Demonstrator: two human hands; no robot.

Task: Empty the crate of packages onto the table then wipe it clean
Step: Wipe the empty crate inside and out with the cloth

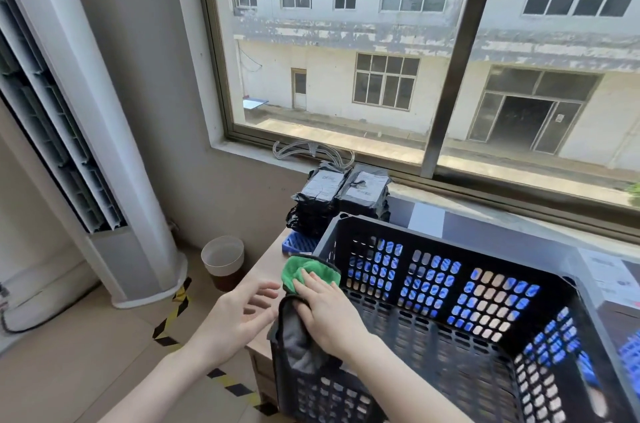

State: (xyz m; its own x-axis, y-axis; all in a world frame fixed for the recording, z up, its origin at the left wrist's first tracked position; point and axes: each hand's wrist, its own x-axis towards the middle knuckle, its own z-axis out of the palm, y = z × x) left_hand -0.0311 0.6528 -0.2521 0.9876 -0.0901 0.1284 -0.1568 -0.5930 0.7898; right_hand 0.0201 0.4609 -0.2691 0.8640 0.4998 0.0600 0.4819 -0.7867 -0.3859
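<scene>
A black perforated plastic crate [426, 235] stands on the table with nothing inside it. My right hand [325, 308] presses a green and grey cloth [298, 273] against the crate's left rim, fingers laid flat over it. The cloth hangs down over the crate's left wall. Just left of the crate, my left hand [242, 311] hovers with fingers spread and holds nothing. Black wrapped packages [339, 194] with white labels are stacked at the table's far end, under the window.
A blue perforated tray [298, 244] lies under the packages beside the crate. The wooden table [266, 266] ends close to my left hand. On the floor stand a bin [223, 260] and a tall white air conditioner [114, 180]. Yellow-black tape [176, 311] marks the floor.
</scene>
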